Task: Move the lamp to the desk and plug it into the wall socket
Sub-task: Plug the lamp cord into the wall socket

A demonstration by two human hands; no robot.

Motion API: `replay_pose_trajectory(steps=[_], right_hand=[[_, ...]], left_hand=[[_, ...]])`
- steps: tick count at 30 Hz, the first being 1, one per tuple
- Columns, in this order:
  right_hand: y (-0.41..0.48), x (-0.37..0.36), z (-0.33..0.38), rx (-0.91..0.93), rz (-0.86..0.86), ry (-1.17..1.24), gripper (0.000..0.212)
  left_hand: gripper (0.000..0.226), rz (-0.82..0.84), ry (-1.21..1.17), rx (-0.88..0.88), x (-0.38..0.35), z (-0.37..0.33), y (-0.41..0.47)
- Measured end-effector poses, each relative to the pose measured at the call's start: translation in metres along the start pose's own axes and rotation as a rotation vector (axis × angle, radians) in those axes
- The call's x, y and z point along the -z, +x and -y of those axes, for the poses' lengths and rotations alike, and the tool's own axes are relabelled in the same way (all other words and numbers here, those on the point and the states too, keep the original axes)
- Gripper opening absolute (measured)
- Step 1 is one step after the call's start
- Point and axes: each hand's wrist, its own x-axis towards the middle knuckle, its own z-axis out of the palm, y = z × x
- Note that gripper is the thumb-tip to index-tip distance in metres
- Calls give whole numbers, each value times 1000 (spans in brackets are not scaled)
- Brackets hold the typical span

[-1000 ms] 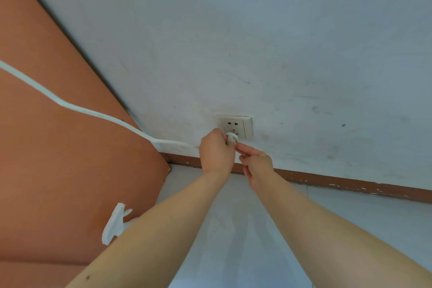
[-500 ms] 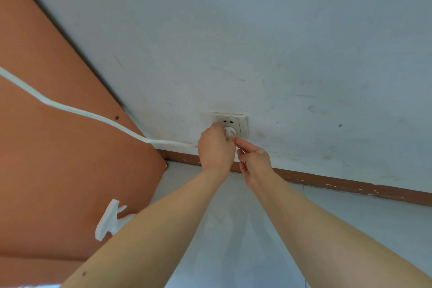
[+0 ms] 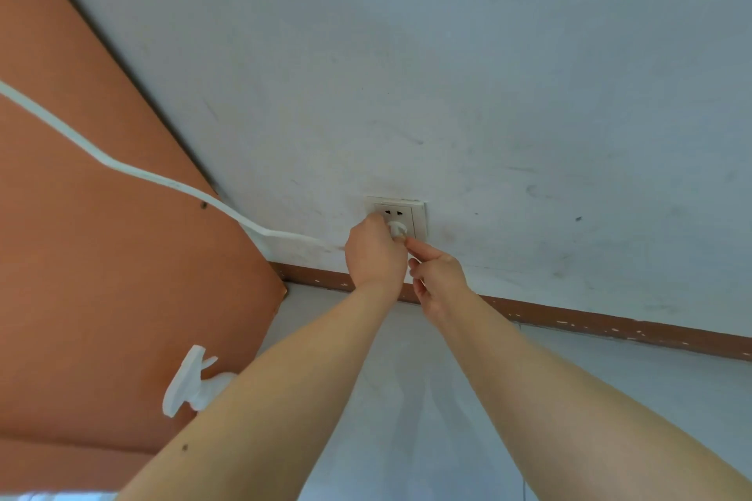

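Observation:
A cream wall socket is set low in the pale wall. A white plug sits against the socket's lower holes. My left hand grips the plug from the left. My right hand reaches in from the right, its forefinger and thumb touching the plug's underside. A flat white cord runs from the plug leftwards across the brown desk side panel. The lamp itself is out of view.
A white plastic clip juts from the desk panel near my left forearm. A brown skirting board runs along the wall's foot above the pale floor.
Both hands have carried the plug up from just below the socket onto its lower holes. The cord has followed.

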Motion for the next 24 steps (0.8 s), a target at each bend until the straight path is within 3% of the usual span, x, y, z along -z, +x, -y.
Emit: replay_pose_trajectory(steps=[4,11,24], right_hand=[[-5,3,9,11,6,-157,60],[-15,-3,16,66,-97,-161,28],[-31,-40,42,358,-125,-151,18]], left_hand=[[33,62,5,-31,13,-3,-1],[15,122,140,-163,38,-4,-8],[11,-55,-38,-347,71,7,4]])
